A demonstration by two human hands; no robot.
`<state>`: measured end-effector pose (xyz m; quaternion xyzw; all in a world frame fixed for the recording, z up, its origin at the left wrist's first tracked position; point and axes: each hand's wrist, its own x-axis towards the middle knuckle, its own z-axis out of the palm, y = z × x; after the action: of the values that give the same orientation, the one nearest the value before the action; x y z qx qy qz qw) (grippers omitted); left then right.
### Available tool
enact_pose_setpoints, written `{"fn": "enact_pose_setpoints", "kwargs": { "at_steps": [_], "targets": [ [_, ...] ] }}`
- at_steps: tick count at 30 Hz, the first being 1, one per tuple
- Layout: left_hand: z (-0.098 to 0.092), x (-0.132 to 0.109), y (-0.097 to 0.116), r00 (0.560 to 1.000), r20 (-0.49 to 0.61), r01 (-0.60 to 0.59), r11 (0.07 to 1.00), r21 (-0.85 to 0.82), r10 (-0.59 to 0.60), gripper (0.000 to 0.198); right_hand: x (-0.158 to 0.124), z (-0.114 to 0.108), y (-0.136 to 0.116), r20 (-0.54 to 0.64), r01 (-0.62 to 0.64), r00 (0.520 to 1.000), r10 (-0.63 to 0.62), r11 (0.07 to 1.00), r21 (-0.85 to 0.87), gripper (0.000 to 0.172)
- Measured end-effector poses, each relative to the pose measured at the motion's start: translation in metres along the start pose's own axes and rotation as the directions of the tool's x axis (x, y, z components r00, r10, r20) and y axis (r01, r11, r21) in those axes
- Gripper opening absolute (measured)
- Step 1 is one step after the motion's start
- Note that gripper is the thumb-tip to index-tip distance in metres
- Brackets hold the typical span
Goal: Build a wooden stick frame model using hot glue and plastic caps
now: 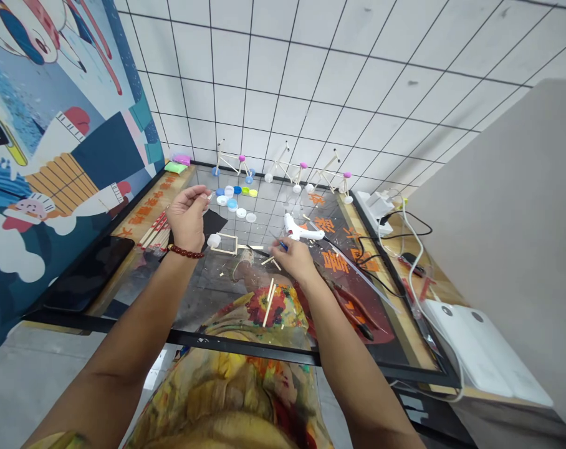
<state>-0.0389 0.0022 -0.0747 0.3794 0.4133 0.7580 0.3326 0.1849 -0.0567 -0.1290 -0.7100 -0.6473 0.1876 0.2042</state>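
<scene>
"Going left to right, what's on the counter?"

"One dark slab, phone or tablet, can't tell. Red-marked sticks, bundled, too overlapped to count. Then the left hand, fingertips pinching one small pale piece."

"Main workpiece?"

"One stick frame, on the counter between the hands. One white cap at its left end."

"Beyond that?"

"Loose caps, roughly nine, mixed colours. Three stick models near the tiled wall, one pink cap showing on each."

"Right part?"

"Two loose sticks toward the near edge. Right hand, fingers closed on one slim tool, bluish, type unclear. One white glue gun lying just beyond that hand."

"Step in hand?"

"My call: small-part handling for the frame, mid-build. Seems to call for a steady left pinch, piece turned square to the sticks, tool tip kept off the fingers."
</scene>
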Motion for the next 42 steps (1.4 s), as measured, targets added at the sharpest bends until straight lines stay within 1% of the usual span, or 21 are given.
{"fn": "enact_pose_setpoints", "kwargs": {
  "at_steps": [4,6,7,9,11,12,13,15,16,18,21,24,26,30,33,34,35,38,39,40,42],
  "targets": [
    [-0.003,0.006,0.000,0.999,-0.043,-0.029,0.999,0.035,0.030,0.012,-0.005,0.005,-0.009,0.079,0.018,0.997,-0.013,0.997,-0.071,0.015],
    [-0.002,0.006,-0.002,0.998,-0.052,-0.039,0.999,0.039,0.041,0.012,-0.006,0.007,-0.012,0.067,0.010,0.998,-0.007,0.998,-0.057,0.013],
    [-0.001,0.004,-0.003,0.998,-0.045,-0.034,0.999,0.034,0.035,0.013,-0.007,0.007,-0.012,0.044,0.007,0.999,-0.007,1.000,0.006,0.013],
    [0.003,-0.007,-0.006,1.000,0.009,0.010,1.000,0.021,-0.010,0.013,-0.007,0.006,-0.012,-0.027,0.018,1.000,-0.011,0.968,0.250,0.015],
    [0.009,-0.025,-0.010,0.985,0.130,0.106,0.994,0.032,-0.110,0.017,-0.009,0.003,-0.012,-0.116,0.058,0.993,0.004,0.848,0.526,0.019],
    [0.013,-0.037,-0.012,0.953,0.232,0.183,0.981,0.060,-0.193,0.020,-0.010,0.001,-0.012,-0.152,0.085,0.988,0.013,0.784,0.615,0.022],
    [0.016,-0.048,-0.014,0.902,0.320,0.273,0.957,0.094,-0.289,0.023,-0.011,0.000,-0.013,-0.182,0.108,0.983,0.021,0.734,0.670,0.023],
    [0.020,-0.069,-0.016,0.775,0.447,0.422,0.892,0.160,-0.447,0.025,-0.013,-0.001,-0.016,-0.216,0.143,0.976,0.022,0.687,0.712,0.023],
    [0.022,-0.077,-0.017,0.726,0.489,0.463,0.869,0.172,-0.484,0.027,-0.015,-0.001,-0.018,-0.216,0.153,0.976,0.008,0.678,0.719,0.023],
    [0.023,-0.087,-0.017,0.667,0.544,0.512,0.844,0.162,-0.509,0.030,-0.017,-0.001,-0.021,-0.189,0.163,0.981,-0.033,0.664,0.730,0.025],
    [0.022,-0.091,-0.015,0.613,0.553,0.613,0.781,0.117,-0.564,0.031,-0.018,-0.001,-0.022,-0.130,0.154,0.988,-0.085,0.630,0.761,0.026],
    [0.020,-0.089,-0.012,0.558,0.543,0.681,0.720,0.131,-0.627,0.029,-0.017,-0.003,-0.020,-0.118,0.098,0.993,-0.002,0.564,0.820,0.027],
    [0.020,-0.088,-0.011,0.515,0.568,0.671,0.714,0.198,-0.642,0.026,-0.016,-0.004,-0.019,-0.092,0.052,0.994,0.053,0.510,0.859,0.029],
    [0.019,-0.090,-0.012,0.445,0.621,0.613,0.725,0.313,-0.645,0.021,-0.017,-0.006,-0.020,-0.029,0.022,1.000,0.008,0.448,0.894,0.028],
    [0.019,-0.091,-0.014,0.381,0.642,0.579,0.713,0.395,-0.665,0.022,-0.016,-0.009,-0.020,-0.037,0.006,0.997,0.075,0.373,0.928,0.030],
    [0.019,-0.092,-0.015,0.370,0.637,0.570,0.707,0.419,-0.676,0.021,-0.016,-0.011,-0.020,-0.032,-0.006,0.994,0.108,0.336,0.942,0.031],
    [0.019,-0.092,-0.015,0.378,0.627,0.566,0.706,0.426,-0.681,0.018,-0.016,-0.012,-0.020,-0.024,-0.016,0.991,0.132,0.299,0.954,0.032],
    [0.020,-0.092,-0.015,0.491,0.585,0.587,0.742,0.325,-0.645,0.025,-0.015,-0.014,-0.020,-0.017,-0.018,0.988,0.154,0.226,0.974,0.035],
    [0.021,-0.092,-0.014,0.515,0.581,0.597,0.750,0.284,-0.630,0.030,-0.016,-0.014,-0.020,-0.015,-0.018,0.989,0.145,0.222,0.975,0.035],
    [0.021,-0.093,-0.014,0.522,0.588,0.603,0.755,0.259,-0.618,0.030,-0.016,-0.012,-0.021,-0.010,-0.020,0.992,0.130,0.226,0.974,0.034],
    [0.022,-0.094,-0.013,0.504,0.610,0.599,0.756,0.263,-0.612,0.023,-0.017,-0.009,-0.023,0.002,-0.024,0.996,0.089,0.248,0.969,0.033]
  ]
}}
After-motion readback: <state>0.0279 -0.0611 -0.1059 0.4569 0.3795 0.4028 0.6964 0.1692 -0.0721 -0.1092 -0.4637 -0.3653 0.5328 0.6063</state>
